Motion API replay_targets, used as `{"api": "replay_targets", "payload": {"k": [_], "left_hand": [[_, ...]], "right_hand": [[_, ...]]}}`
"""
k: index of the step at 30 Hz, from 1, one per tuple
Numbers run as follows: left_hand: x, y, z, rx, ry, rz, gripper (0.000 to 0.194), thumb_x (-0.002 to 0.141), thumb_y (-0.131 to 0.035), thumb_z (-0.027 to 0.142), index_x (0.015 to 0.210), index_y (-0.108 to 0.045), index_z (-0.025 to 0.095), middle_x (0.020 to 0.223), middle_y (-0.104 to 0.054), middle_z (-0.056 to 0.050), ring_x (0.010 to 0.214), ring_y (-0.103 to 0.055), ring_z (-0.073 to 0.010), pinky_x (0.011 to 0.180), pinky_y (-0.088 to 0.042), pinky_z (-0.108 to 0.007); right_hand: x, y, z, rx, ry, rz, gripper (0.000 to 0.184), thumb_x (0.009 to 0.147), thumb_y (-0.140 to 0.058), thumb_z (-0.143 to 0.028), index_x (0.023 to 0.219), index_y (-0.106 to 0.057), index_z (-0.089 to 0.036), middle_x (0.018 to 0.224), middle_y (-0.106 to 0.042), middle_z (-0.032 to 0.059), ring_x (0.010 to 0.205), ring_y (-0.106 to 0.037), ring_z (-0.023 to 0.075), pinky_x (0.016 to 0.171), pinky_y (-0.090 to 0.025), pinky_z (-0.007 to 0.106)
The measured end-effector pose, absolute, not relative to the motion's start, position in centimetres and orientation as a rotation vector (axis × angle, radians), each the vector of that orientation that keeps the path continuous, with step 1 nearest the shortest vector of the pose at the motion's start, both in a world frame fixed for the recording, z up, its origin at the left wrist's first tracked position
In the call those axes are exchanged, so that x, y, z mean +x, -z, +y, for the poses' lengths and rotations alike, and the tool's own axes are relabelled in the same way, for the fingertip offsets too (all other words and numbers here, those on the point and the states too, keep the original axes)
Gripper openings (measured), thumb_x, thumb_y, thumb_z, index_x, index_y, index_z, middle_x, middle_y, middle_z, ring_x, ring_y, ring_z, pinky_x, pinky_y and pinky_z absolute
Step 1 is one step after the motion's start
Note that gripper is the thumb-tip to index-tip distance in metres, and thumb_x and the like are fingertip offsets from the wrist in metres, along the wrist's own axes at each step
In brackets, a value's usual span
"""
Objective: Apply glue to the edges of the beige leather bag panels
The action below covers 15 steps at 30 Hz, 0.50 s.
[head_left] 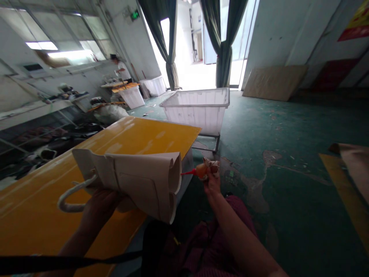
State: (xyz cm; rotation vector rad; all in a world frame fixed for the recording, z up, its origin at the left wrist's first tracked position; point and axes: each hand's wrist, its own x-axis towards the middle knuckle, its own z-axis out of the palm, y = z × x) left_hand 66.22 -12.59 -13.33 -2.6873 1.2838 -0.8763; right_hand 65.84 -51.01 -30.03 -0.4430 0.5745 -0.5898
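A cream-coloured bag (138, 177) with a rolled handle (70, 200) lies on its side over the yellow tabletop (144, 134), one end facing right and showing folded edges. My left hand (102, 206) is closed on the bag's underside near the handle; its fingertips are hidden beneath it. In my right hand (212, 184) is a squeeze bottle (203, 170) with a red pointed nozzle, orange contents and a wrapping round its rear. The nozzle's tip is at the edge of the bag's right end; whether it touches cannot be made out.
Just beyond the table stands a white plastic bin (196, 111) on a metal frame. A person (123, 71) is at a bench at the back left, near another white bin (132, 96). Brown sheet material (356, 161) lies at the right edge.
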Motion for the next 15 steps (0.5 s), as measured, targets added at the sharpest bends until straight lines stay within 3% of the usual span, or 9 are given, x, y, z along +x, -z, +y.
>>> {"api": "replay_targets", "payload": {"k": [8, 15], "left_hand": [[65.9, 14.6, -11.7, -2.742, 0.895, 1.19, 0.036, 0.101, -0.05, 0.027, 0.078, -0.077, 0.02, 0.071, -0.067, -0.008, 0.073, -0.064, -0.0214, 0.068, -0.051, -0.033], [65.8, 14.9, -11.4, -2.658, 0.879, 1.158, 0.043, 0.103, -0.044, 0.029, 0.068, -0.07, 0.022, 0.066, -0.065, -0.007, 0.067, -0.063, -0.0219, 0.06, -0.05, -0.035]], "right_hand": [[60.9, 30.3, -48.7, -0.473, 0.523, 0.673, 0.069, 0.042, -0.099, -0.044, 0.1, -0.07, -0.021, 0.1, -0.074, 0.0018, 0.083, -0.07, 0.0185, 0.065, -0.059, 0.027], [59.4, 28.7, -47.9, -0.467, 0.439, 0.678, 0.074, 0.042, -0.101, -0.05, 0.104, -0.069, -0.023, 0.097, -0.074, -0.0011, 0.078, -0.07, 0.0174, 0.058, -0.057, 0.026]]}}
